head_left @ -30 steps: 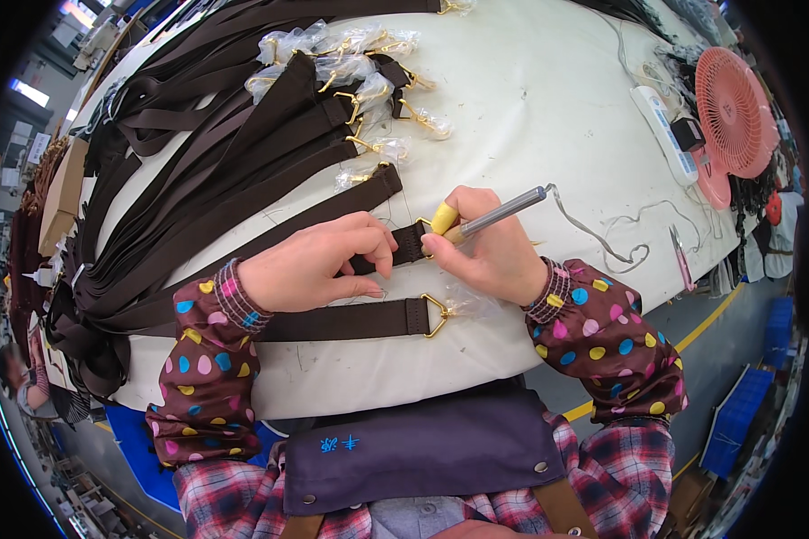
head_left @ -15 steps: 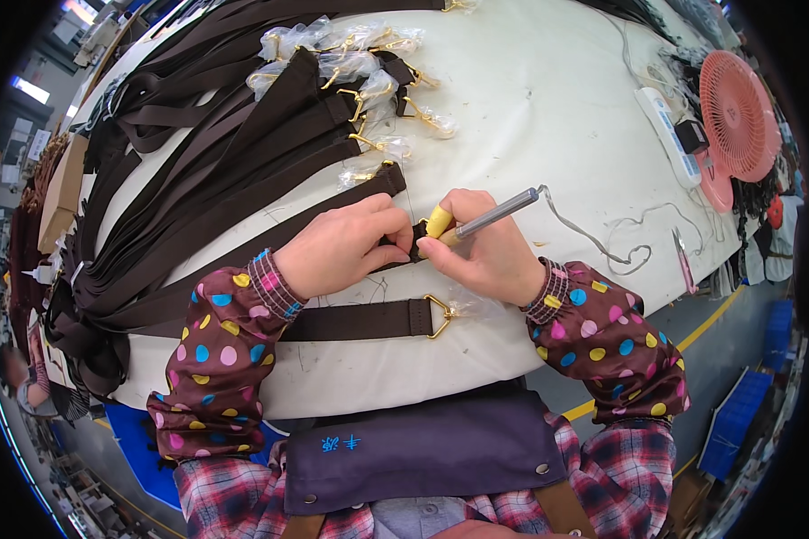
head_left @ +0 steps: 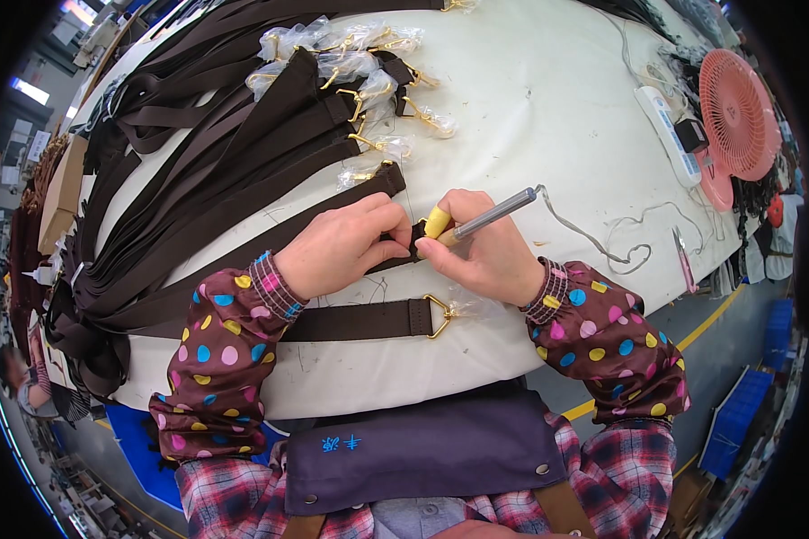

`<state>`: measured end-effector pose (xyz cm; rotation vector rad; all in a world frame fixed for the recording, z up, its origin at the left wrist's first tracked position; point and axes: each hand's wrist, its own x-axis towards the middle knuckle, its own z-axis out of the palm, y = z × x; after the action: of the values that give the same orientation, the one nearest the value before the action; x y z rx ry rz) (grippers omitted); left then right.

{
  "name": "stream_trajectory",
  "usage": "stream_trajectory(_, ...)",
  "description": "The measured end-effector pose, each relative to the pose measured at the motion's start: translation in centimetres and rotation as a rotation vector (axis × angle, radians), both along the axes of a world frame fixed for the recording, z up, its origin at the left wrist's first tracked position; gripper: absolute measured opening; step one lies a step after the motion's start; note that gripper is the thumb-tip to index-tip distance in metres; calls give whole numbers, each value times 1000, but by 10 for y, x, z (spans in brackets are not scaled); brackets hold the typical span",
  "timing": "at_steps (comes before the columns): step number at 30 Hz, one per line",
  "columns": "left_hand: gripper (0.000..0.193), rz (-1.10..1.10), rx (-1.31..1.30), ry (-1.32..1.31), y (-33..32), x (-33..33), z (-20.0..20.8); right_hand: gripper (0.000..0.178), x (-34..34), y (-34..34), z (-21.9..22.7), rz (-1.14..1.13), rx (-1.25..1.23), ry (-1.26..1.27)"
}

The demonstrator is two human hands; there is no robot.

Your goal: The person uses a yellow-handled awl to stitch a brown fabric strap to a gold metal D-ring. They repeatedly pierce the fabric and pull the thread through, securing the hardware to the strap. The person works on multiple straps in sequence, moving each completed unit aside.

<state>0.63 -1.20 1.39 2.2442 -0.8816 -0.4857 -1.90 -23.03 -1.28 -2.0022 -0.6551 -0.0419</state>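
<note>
My left hand [head_left: 346,244] pinches a dark brown webbing strap [head_left: 310,220] close to its right end, thumb against fingertips. Facing it, my right hand [head_left: 487,253] is closed around a slim grey pen-shaped tool [head_left: 494,214] with a cord trailing from its upper end. Yellow wrapping [head_left: 437,222] covers one right fingertip. The tool's working tip is hidden by my fingers at the strap end. Just below my hands, another brown strap [head_left: 360,322] lies flat, ending in a gold triangular ring [head_left: 440,316] with clear plastic around it.
Many brown straps [head_left: 216,144] spread over the white table [head_left: 530,117] to the left, several with plastic-wrapped gold hardware [head_left: 360,94]. At the right are a white power strip [head_left: 667,135], a pink fan [head_left: 737,117], thread snips [head_left: 684,260] and the tool's loose cord [head_left: 593,251].
Both hands stay at the strap end. The left fingertips and the strap end have shifted slightly, and the tool has tilted a little.
</note>
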Motion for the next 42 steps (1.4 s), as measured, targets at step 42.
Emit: stream_trajectory(42, 9, 290, -170, 182, -6, -6, -5, 19, 10, 4, -2, -60, 69, 144)
